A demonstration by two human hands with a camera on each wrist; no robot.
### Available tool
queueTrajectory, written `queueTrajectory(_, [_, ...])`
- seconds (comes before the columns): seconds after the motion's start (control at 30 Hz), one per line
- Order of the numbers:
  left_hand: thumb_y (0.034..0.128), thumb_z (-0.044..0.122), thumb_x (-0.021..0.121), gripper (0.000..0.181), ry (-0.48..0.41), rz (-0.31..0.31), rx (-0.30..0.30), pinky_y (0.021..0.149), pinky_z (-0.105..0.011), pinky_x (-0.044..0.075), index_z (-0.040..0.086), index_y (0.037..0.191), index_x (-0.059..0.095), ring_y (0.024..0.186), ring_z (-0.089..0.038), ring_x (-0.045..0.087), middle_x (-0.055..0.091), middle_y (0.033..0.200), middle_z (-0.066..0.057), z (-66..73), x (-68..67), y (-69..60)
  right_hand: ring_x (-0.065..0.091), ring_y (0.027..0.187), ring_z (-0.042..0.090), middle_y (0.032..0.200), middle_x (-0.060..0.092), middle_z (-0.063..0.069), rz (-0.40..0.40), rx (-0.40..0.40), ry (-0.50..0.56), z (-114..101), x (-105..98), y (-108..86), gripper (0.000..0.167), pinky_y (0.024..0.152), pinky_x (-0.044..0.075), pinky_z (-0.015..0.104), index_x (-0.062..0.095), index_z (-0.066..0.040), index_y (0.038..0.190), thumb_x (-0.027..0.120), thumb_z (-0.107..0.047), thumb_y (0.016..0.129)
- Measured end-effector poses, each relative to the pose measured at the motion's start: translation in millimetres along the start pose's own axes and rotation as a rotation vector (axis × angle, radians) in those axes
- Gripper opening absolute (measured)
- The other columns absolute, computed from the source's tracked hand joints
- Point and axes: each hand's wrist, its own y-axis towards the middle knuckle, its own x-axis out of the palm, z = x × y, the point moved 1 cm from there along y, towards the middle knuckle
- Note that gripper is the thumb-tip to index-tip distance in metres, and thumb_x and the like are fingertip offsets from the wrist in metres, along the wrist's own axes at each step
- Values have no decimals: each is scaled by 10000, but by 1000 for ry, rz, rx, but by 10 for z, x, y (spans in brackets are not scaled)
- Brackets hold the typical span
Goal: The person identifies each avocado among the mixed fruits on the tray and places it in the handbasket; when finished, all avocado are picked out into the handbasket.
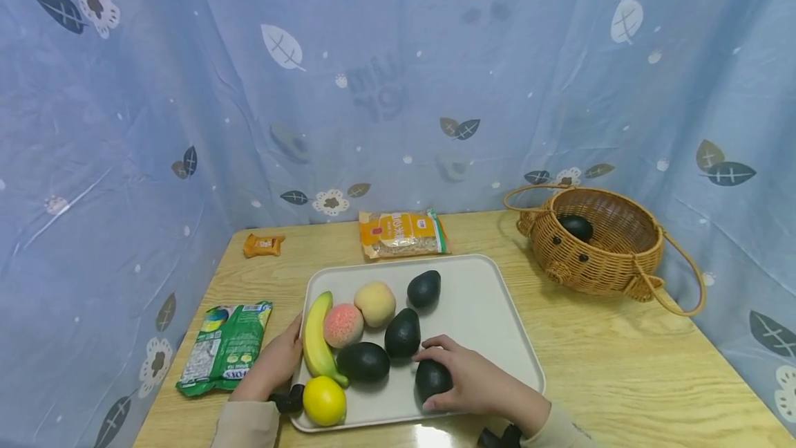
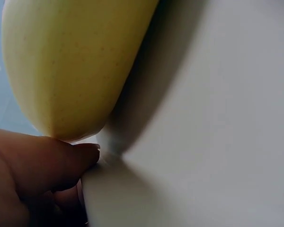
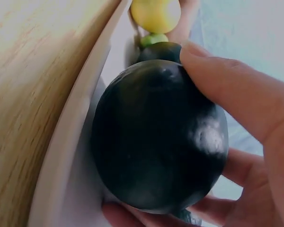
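Observation:
My right hand (image 1: 469, 379) grips a dark avocado (image 1: 432, 380) at the front of the white tray (image 1: 481, 310). In the right wrist view, thumb and fingers curl round this avocado (image 3: 156, 137). At the tray's left edge, my left hand (image 1: 276, 361) holds the rim; its thumb lies over the edge beside the banana (image 2: 75, 66) in the left wrist view. Further avocados lie in the tray: one at the back (image 1: 424, 289), one in the middle (image 1: 403, 332), one lying sideways (image 1: 363, 362). Two peaches (image 1: 344, 325) and a lemon (image 1: 325, 401) are there too.
A wicker basket (image 1: 597, 268) with an avocado (image 1: 575, 227) inside stands at the back right. Behind the tray lies an orange grain packet (image 1: 403, 234). To the left are a green snack bag (image 1: 229, 348) and a small orange packet (image 1: 263, 245). Blue curtain surrounds the table.

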Motion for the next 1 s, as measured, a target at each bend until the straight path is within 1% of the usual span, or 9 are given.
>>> queueTrajectory(0.13, [1129, 147, 358, 572, 11, 4, -1, 712, -407, 536, 17, 1663, 200, 763, -192, 628, 583, 1357, -287, -18, 8, 2, 606, 1230, 280, 1440, 531, 79, 30, -2, 15, 7, -2, -4, 627, 1024, 502, 435, 678, -183, 1339, 918, -404, 804])
queueTrajectory(0.23, [1126, 134, 362, 575, 9, 9, -5, 688, -396, 533, 7, 1660, 195, 743, -193, 625, 575, 1366, -297, -22, 8, -2, 602, 1236, 282, 1436, 539, 78, 45, -9, 16, 21, -6, -3, 622, 1026, 500, 435, 688, -180, 1326, 925, -396, 793])
queueTrajectory(0.33, [1126, 133, 362, 575, -9, 12, -6, 663, -380, 526, 9, 1662, 192, 725, -195, 624, 582, 1349, -296, -13, 5, -8, 602, 1239, 287, 1435, 543, 82, 63, -9, 17, 38, -25, -1, 615, 1030, 499, 445, 694, -172, 1318, 932, -376, 788])
queueTrajectory(0.47, [1128, 133, 360, 571, -21, 15, 6, 647, -378, 527, 10, 1661, 197, 706, -198, 624, 614, 1271, -283, 10, 3, -13, 610, 1235, 303, 1430, 551, 105, 97, -3, 5, 70, -86, -2, 611, 1026, 504, 456, 698, -152, 1306, 942, -343, 779])
queueTrajectory(0.53, [1128, 131, 358, 568, -24, 15, 13, 642, -381, 530, 7, 1660, 200, 698, -199, 627, 624, 1235, -277, 16, 4, -11, 611, 1233, 311, 1427, 552, 119, 116, 0, 0, 87, -128, -8, 613, 1022, 506, 457, 699, -141, 1304, 946, -326, 774])
queueTrajectory(0.67, [1129, 137, 351, 570, -19, 9, 13, 655, -381, 530, 16, 1664, 195, 714, -196, 628, 611, 1283, -280, 0, 7, -7, 615, 1226, 332, 1424, 549, 144, 165, 3, -22, 121, -232, -19, 616, 1012, 507, 491, 698, -120, 1305, 952, -295, 771])
queueTrajectory(0.77, [1129, 141, 346, 572, -6, 7, 12, 670, -383, 524, 20, 1666, 188, 729, -192, 624, 587, 1342, -288, -14, 6, -3, 618, 1220, 340, 1422, 546, 143, 204, 26, -56, 151, -339, -28, 618, 999, 510, 524, 702, -121, 1305, 957, -286, 767])
queueTrajectory(0.83, [1128, 140, 346, 573, 2, 7, 12, 674, -386, 523, 19, 1665, 188, 732, -193, 623, 578, 1362, -293, -21, 8, 1, 626, 1204, 339, 1420, 545, 145, 229, 43, -86, 176, -416, -37, 622, 977, 522, 526, 705, -126, 1305, 963, -282, 760])
queueTrajectory(1.0, [1125, 129, 358, 571, 17, 10, 28, 674, -390, 528, 7, 1660, 200, 739, -192, 629, 579, 1363, -302, -13, 11, 6, 644, 1156, 375, 1417, 542, 174, 310, 90, -146, 258, -622, -66, 634, 922, 543, 525, 710, -117, 1307, 973, -246, 745])
